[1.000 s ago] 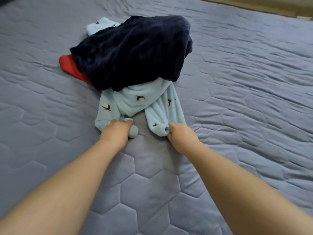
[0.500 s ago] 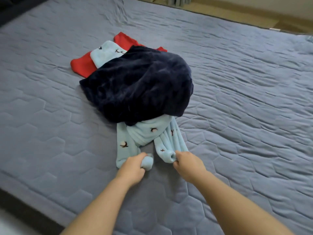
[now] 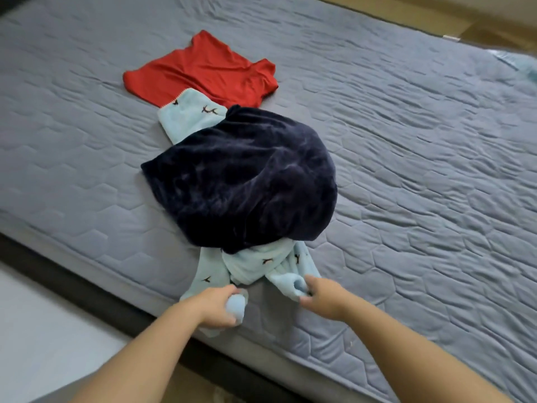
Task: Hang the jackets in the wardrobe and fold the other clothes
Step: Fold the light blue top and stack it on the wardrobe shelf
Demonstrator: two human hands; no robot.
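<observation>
A light blue fleece garment [image 3: 255,266] with small dark motifs lies on the grey quilted bed [image 3: 421,170]. Its middle is hidden under a dark navy plush garment [image 3: 247,181]; its far end [image 3: 191,114] shows beyond that. My left hand [image 3: 216,306] grips one near end of the blue garment at the bed's front edge. My right hand [image 3: 322,298] pinches the other near end. A red top [image 3: 203,71] lies flat farther back, partly under the blue garment's far end.
The bed's dark front frame [image 3: 101,301] runs diagonally below my hands, with pale floor [image 3: 43,330] to the left. Wooden floor [image 3: 436,16] shows past the far edge. A pale blue item [image 3: 523,65] peeks in at the right edge.
Both hands have pulled the blue garment's near ends toward the bed's front edge, dragging the navy garment along. The red top has stayed behind and is now mostly uncovered.
</observation>
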